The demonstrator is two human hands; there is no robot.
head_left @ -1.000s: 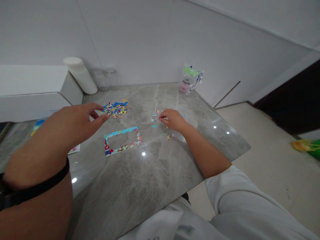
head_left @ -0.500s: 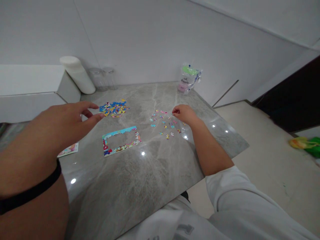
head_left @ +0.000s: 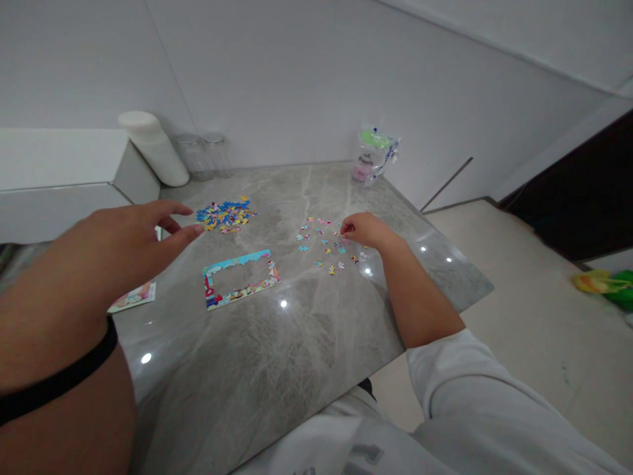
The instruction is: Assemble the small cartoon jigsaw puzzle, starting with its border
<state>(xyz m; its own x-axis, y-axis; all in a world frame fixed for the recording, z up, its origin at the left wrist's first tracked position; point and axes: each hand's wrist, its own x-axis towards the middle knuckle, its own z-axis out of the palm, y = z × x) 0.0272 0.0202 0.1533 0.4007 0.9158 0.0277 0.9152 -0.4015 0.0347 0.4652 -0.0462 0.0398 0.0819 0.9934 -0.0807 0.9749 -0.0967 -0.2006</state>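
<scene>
My left hand (head_left: 141, 244) hovers at the left with thumb and fingers apart, holding nothing. Just past its fingertips lies a pile of blue and yellow jigsaw pieces (head_left: 226, 216). My right hand (head_left: 364, 231) is at the right edge of a loose spread of jigsaw pieces (head_left: 328, 251), its fingers pinched together; whatever is between them is too small or hidden to make out. Between the hands and nearer to me rests a rectangular puzzle border (head_left: 241, 291), joined into a frame with the grey tabletop showing through its middle. A printed card (head_left: 139, 297) is partly covered by my left hand.
A white box (head_left: 54, 158), a leaning white bottle (head_left: 154, 148) and two clear glass jars (head_left: 202, 157) stand at the back left. A plastic bag with pink and green contents (head_left: 372, 157) sits by the wall. The grey marbled table (head_left: 277, 376) ends at the right.
My right hand has shifted slightly down toward me beside the loose pieces, still pinched. My left hand has drawn back a little to the left. The puzzle border has stayed in place.
</scene>
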